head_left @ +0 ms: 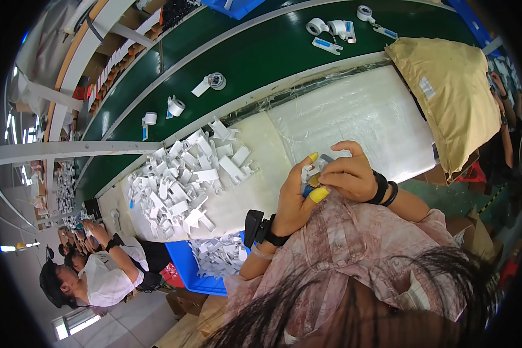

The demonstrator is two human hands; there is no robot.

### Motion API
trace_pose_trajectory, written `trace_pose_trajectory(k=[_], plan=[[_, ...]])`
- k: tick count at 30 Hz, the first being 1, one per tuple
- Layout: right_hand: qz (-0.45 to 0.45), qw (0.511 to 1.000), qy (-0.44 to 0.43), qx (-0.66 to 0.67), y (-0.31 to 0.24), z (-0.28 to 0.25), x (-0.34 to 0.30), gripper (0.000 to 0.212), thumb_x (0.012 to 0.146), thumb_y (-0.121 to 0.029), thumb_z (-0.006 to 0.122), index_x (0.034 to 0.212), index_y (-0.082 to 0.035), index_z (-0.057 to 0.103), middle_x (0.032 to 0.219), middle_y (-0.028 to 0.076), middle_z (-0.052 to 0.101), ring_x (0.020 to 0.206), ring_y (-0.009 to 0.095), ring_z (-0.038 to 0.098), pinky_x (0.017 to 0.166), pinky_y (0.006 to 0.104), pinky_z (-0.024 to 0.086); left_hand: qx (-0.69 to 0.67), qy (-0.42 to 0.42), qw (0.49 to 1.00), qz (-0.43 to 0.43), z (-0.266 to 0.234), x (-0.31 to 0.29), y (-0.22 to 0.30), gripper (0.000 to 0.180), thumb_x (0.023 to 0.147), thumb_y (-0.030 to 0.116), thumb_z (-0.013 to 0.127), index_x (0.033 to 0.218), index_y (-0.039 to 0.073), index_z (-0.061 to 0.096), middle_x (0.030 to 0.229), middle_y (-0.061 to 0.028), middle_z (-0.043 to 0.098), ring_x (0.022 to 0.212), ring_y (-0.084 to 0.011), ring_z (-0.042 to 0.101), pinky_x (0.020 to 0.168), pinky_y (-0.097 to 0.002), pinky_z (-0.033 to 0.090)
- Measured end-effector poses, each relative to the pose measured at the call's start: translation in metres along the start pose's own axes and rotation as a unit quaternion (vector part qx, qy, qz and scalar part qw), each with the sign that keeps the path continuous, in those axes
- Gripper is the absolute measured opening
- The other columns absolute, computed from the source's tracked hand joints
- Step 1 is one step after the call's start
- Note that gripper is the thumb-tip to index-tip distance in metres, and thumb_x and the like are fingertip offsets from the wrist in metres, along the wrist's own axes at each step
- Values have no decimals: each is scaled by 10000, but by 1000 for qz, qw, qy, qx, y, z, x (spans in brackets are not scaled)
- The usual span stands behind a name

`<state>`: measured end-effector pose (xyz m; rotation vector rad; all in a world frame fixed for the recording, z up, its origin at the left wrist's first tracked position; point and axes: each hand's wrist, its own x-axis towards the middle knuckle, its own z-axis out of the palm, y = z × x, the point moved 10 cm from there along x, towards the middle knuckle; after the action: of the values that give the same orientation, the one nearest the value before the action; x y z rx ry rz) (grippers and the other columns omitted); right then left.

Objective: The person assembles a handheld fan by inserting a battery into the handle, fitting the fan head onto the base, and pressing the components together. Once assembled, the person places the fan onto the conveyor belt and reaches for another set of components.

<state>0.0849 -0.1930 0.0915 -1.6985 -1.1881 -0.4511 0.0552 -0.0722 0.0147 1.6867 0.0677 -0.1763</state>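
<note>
My left hand (294, 200), with yellow covers on two fingertips, is closed around a small white plastic part (312, 173) in front of my chest. Some blue shows on the part, but the fingers hide most of it. My right hand (352, 177) meets it from the other side, fingers bent and pinched at the same part. To the left on the white-covered table lies a heap of white plastic pieces (182, 180), each with a flat handle-like body. Both hands are apart from that heap.
A blue bin (182, 264) with more white pieces stands below the table's edge. Beyond the table runs a green conveyor (261, 61) carrying white round-headed assemblies (216, 81). A yellowish sack (452, 98) lies at the right. Another person (107, 278) works at the far left.
</note>
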Motion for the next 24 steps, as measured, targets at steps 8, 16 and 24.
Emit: trace_pose_trajectory(k=[8,16,24], plan=[[-2,1000,-6,-23,-2,-1,1,145,760,-41,709,898,-54,666,853,32,658,761,169,615,927,436,452,64,9,993,96,1,0,15,515,911,110,599,1381,12,412,959,-30,580,782,-75,536,662,-218,450],[-1,999,-19,-28,0,0,3,154,755,-46,720,900,-55,667,847,35,656,757,179,608,927,431,455,-41,9,999,14,4,0,4,424,931,56,536,1326,-52,427,1127,-174,547,954,-241,619,733,-294,530],[3,1000,-15,-26,4,2,5,156,741,-49,734,884,-56,673,819,31,640,739,183,595,920,426,461,34,13,999,3,2,4,4,370,907,12,516,1274,-32,482,1046,-171,571,793,-244,662,695,-317,515]])
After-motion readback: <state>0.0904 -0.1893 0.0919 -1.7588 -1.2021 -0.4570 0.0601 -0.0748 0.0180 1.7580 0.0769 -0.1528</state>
